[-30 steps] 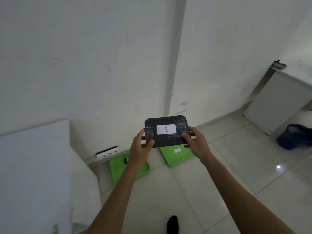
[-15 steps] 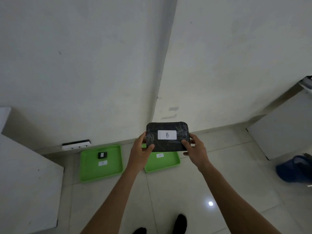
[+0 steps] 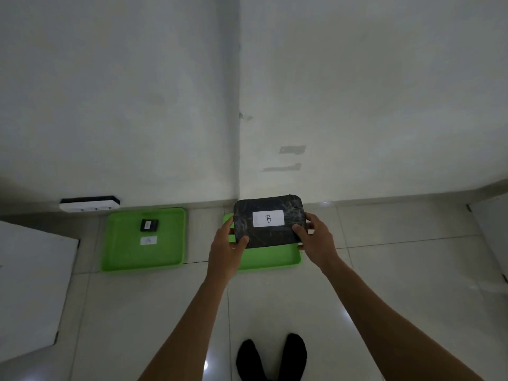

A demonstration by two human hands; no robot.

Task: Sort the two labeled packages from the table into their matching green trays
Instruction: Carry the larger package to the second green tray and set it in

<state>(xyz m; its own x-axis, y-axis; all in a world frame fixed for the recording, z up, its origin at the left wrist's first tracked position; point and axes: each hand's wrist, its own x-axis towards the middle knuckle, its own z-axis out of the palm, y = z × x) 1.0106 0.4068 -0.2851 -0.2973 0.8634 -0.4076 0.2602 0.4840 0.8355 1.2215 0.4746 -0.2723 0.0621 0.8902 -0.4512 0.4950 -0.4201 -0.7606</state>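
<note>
I hold a black wrapped package with a white label reading B at chest height. My left hand grips its left edge and my right hand grips its right edge. Directly below and behind the package lies a green tray on the floor, mostly hidden by the package and my hands. To its left lies a second green tray with a white label reading A, and a small black package rests near its far edge.
A white power strip sits against the wall behind the left tray. A white table stands at the left edge. White furniture stands at the far right. My feet in black socks stand on the tiled floor.
My view has swung right and moved closer to the trays. The package held in both hands is now over the right tray. The table has slid toward the left edge.
</note>
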